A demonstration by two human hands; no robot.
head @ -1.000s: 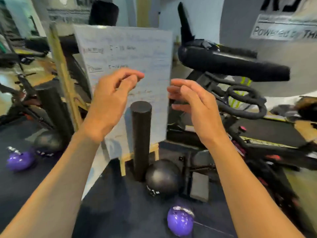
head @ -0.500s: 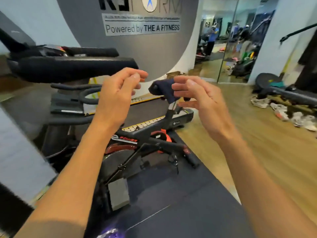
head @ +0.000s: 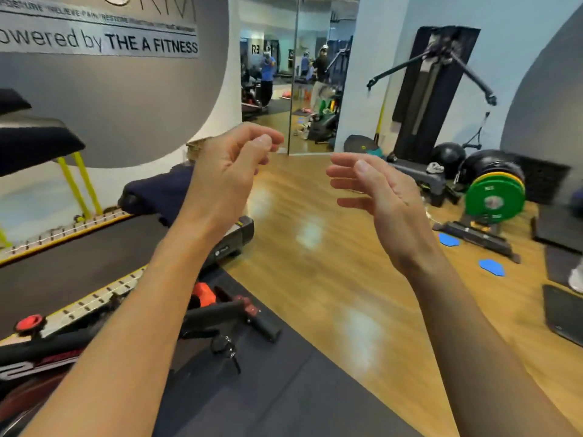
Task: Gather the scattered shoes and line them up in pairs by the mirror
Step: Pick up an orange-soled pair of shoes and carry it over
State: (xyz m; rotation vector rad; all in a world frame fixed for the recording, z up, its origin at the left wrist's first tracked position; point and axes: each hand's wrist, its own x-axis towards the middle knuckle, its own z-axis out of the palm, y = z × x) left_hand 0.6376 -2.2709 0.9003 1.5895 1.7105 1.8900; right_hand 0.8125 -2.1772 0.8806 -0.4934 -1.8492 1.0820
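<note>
Both hands are raised in front of me and hold nothing. My left hand [head: 230, 165] has loosely curled fingers, with the thumb near the fingertips. My right hand [head: 375, 190] is relaxed, its fingers nearly straight and pointing left. The wall mirror [head: 296, 74] stands at the far end of the wooden floor [head: 315, 263], between the two hands. A white shoe-like shape [head: 435, 168] lies on a dark step platform beyond my right hand. Another white shape [head: 576, 279] is cut off by the right edge. Whether either is a shoe is unclear.
A treadmill [head: 79, 247] and an exercise bike frame [head: 220, 310] fill the left side on a dark mat [head: 268, 389]. At the right are green weight plates [head: 493, 200], black balls [head: 449, 156], a cable machine [head: 432, 83], blue floor pads [head: 492, 268] and dark mats [head: 564, 313].
My view has swung to the right, from the whiteboard and bike to the wooden floor and mirror. Both hands stay raised and empty, now slightly farther apart.
</note>
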